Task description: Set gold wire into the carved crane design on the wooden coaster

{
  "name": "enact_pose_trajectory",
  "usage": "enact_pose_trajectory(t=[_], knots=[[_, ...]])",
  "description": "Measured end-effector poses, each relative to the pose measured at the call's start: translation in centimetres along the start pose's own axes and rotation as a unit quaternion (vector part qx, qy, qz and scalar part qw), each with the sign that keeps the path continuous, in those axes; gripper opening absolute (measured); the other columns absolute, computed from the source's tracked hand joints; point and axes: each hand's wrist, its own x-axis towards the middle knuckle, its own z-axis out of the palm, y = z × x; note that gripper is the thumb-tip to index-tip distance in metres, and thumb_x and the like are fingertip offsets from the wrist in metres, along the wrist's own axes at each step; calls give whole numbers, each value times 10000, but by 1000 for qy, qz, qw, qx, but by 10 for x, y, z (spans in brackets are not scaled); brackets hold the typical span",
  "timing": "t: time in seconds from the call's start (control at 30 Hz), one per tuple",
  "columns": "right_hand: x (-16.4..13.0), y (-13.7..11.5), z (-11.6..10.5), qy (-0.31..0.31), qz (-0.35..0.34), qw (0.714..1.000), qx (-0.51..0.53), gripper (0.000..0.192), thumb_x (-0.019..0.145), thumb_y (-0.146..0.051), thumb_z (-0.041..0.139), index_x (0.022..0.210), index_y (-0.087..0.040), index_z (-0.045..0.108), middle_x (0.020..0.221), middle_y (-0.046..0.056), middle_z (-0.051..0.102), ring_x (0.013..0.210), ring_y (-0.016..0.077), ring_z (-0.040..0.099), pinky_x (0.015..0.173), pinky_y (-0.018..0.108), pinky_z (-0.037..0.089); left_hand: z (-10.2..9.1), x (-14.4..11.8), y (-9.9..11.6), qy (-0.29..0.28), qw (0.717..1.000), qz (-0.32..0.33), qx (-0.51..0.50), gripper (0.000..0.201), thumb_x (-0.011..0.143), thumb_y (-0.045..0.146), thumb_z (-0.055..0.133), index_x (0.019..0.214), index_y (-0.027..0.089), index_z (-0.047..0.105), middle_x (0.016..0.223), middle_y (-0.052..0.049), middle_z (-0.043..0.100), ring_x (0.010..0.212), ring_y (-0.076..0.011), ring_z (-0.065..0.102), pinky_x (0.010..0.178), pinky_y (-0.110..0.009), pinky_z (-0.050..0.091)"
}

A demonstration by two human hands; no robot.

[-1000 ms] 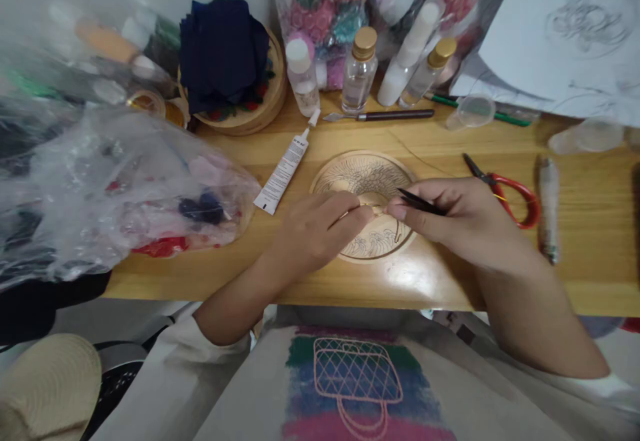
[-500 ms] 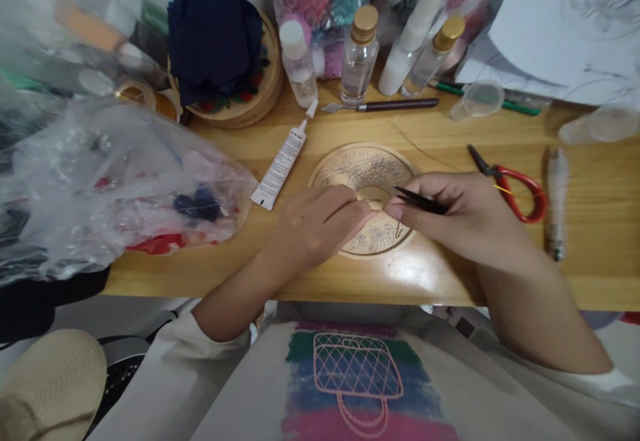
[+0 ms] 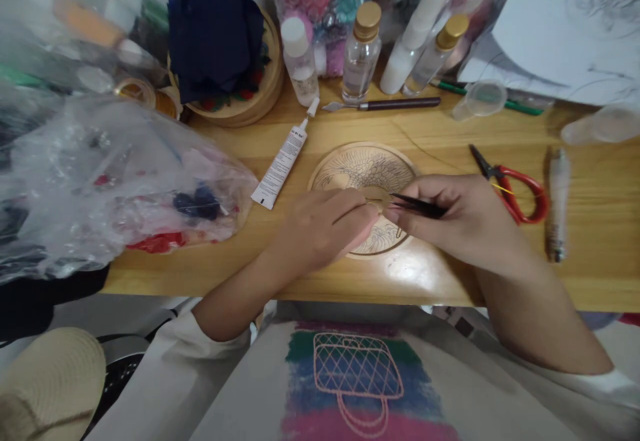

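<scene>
A round wooden disc (image 3: pixel 361 164) engraved with a line drawing lies flat on the wooden table (image 3: pixel 320 274). My left hand (image 3: pixel 320 227) rests over the disc's lower left, its fingers pinched on a small thin piece that is mostly hidden. My right hand (image 3: pixel 463 217) holds black tweezers (image 3: pixel 417 205), whose tips meet my left fingertips above the middle of the disc. Both hands hide the disc's lower half.
A white glue tube (image 3: pixel 281 164) lies left of the disc. Red-handled cutters (image 3: pixel 510 184) and a slim tool (image 3: pixel 556 204) lie to the right. Small bottles (image 3: pixel 361 51), a dark-handled knife (image 3: pixel 387 103) and a wooden box with navy cloth (image 3: pixel 220 47) stand behind. Plastic bags (image 3: pixel 110 174) fill the left.
My hands stay together over the disc; the tweezers' tips have shifted slightly left toward my left fingertips. The camera has tilted a little, moving the scene upward in view.
</scene>
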Motion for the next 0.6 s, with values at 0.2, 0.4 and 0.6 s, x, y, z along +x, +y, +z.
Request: enact_pose_trajectory(t=[0.2, 0.4, 0.6], knots=[[1, -1, 0, -5, -11, 1000, 16, 219, 701, -338, 773, 594, -200, 640, 533, -24, 529, 511, 96, 440, 471, 237, 344, 1, 0, 0, -4, 1000, 0, -15, 40, 925, 190, 577, 890, 197, 595, 787, 30, 681, 719, -105, 639, 630, -244, 485], [0, -3, -3, -2, 7, 1000, 18, 203, 671, -353, 800, 615, -204, 674, 538, -15, 576, 513, 104, 469, 466, 236, 354, 0, 0, 0, -4, 999, 12, -35, 24, 912, 161, 589, 892, 171, 598, 800, 8, 682, 714, -109, 630, 628, -248, 473], [-2, -5, -7, 21, 17, 999, 46, 279, 665, -334, 819, 580, -153, 623, 500, -38, 472, 485, 61, 367, 439, 211, 252, -6, 0, -3, -20, 999, 5, -25, 53, 921, 154, 581, 960, 190, 587, 861, 10, 694, 767, -114, 647, 658, -248, 483]])
